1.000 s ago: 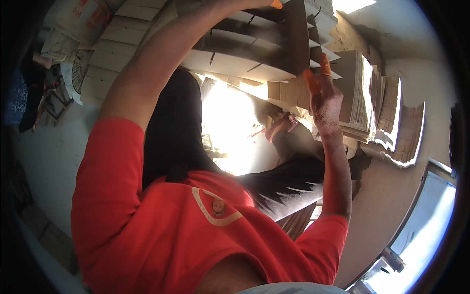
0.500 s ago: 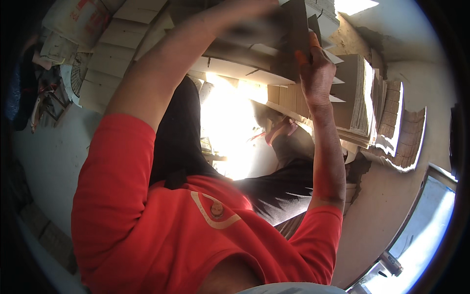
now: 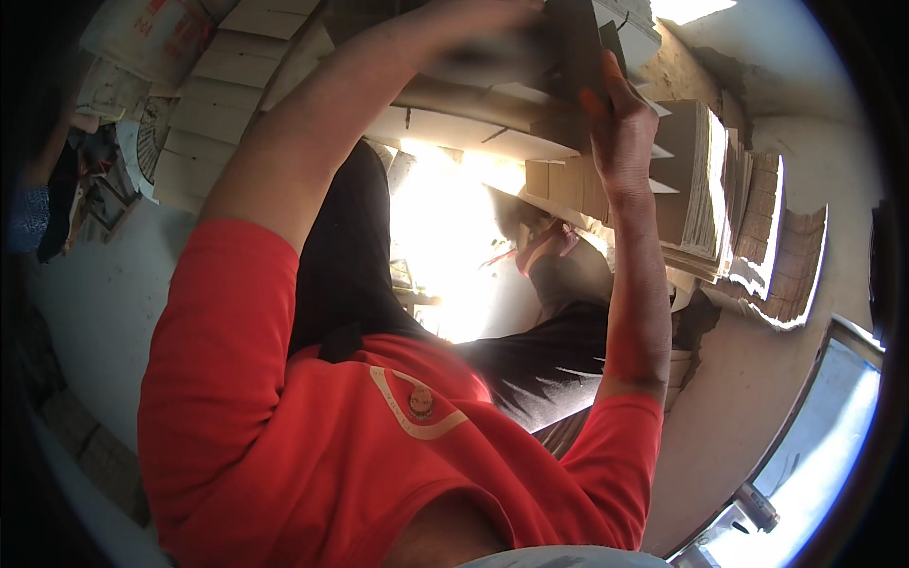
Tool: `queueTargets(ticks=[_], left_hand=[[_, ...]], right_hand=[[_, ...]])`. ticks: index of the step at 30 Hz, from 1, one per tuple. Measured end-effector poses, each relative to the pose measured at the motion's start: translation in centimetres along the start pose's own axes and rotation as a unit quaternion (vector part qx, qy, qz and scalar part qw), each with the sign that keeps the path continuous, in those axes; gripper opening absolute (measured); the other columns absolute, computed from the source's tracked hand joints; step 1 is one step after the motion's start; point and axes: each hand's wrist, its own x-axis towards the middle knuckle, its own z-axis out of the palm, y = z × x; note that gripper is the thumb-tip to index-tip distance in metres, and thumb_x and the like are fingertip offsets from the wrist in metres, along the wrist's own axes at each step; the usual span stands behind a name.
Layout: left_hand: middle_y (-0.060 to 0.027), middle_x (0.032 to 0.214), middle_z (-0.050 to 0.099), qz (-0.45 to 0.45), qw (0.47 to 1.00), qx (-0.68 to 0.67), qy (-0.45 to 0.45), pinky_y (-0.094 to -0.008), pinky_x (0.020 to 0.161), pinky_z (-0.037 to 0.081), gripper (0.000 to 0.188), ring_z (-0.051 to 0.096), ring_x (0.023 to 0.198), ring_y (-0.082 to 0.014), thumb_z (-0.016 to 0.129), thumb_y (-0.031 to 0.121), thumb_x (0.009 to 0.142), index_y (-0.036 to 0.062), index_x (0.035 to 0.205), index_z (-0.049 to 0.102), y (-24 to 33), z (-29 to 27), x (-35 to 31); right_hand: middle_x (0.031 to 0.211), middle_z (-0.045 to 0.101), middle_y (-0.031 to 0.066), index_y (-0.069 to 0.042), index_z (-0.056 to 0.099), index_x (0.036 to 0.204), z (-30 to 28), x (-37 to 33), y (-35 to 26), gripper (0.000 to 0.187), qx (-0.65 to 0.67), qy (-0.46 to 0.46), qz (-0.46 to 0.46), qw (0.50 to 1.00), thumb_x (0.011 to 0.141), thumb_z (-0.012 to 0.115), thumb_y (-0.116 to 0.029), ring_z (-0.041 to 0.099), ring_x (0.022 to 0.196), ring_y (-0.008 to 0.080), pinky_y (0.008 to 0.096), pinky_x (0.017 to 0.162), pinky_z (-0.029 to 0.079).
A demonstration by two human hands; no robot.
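My right hand is closed round the lower edge of a dark cardboard piece, its thumb and fingers on either side. That piece stands on edge at the top of the view, above a row of slotted cardboard strips. My left arm reaches across to the same place. Only part of my left hand shows at the upper border, beside the cardboard, and its fingers are hidden. Shadow and blur hide what lies under my left wrist.
Stacked cardboard sheets stand at the right, with more bundles beyond. Overlapping cardboard pieces lie at the upper left, near a whitish sack. Bright sunlight falls between my legs. Blue patterned cloth shows at the left edge.
My right hand and the cardboard piece have shifted slightly up and to the right. My left arm has hardly moved. More blue cloth shows at the left edge.
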Motion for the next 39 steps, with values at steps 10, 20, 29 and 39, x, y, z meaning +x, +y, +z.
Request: queueTargets(ticks=[10, 20, 29, 39], left_hand=[[-0.0213, 0.088, 0.063, -0.034, 0.998, 0.006, 0.059, -0.0451, 0.069, 0.049, 0.019, 0.062, 0.085, -0.0378, 0.055, -0.001, 0.071, 0.002, 0.087, 0.066, -0.9, 0.3, 0.3], [-0.0206, 0.102, 0.059, -0.009, 1.0, -0.009, 0.028, -0.0449, 0.082, 0.045, 0.025, 0.056, 0.1, -0.0368, 0.059, 0.005, 0.073, -0.0011, 0.098, 0.06, -1.0, 0.1, -0.1], [-0.0171, 0.127, 0.051, 0.232, 0.97, 0.006, 0.075, -0.0396, 0.097, 0.039, 0.036, 0.047, 0.117, -0.0337, 0.054, 0.007, 0.083, 0.0012, 0.118, 0.053, -3.1, 1.4, 0.7], [-0.0129, 0.108, 0.063, 0.1, 0.936, -0.068, 0.331, -0.0349, 0.083, 0.047, 0.031, 0.059, 0.101, -0.0302, 0.063, -0.002, 0.077, 0.0043, 0.107, 0.062, 5.5, -6.0, -11.7]], right_hand=[[0.085, 0.064, 0.0202, -0.009, 0.056, 0.122, -1.0, 1.0, -1.6, 0.043, 0.018, -0.077, 0.09, 0.993, 0.079, 0.062, -0.005, 0.065, 0.075, 0.0312, 0.0326, 0.067, 0.05], [0.093, 0.062, 0.017, -0.001, 0.057, 0.09, -0.2, 1.2, -1.2, 0.024, -0.093, -0.13, 0.068, 0.985, 0.088, 0.054, -0.025, 0.058, 0.093, 0.035, 0.0439, 0.074, 0.048], [0.1, 0.063, 0.0173, -0.002, 0.056, 0.11, -0.2, -0.4, 5.9, 0.038, -0.121, -0.154, 0.099, 0.976, 0.09, 0.051, -0.034, 0.059, 0.097, 0.0349, 0.0423, 0.078, 0.048], [0.099, 0.06, 0.0165, -0.003, 0.06, 0.107, -8.4, -10.1, 9.8, 0.039, -0.394, -0.013, 0.288, 0.873, 0.082, 0.065, -0.031, 0.056, 0.097, 0.0326, 0.0458, 0.078, 0.045]])
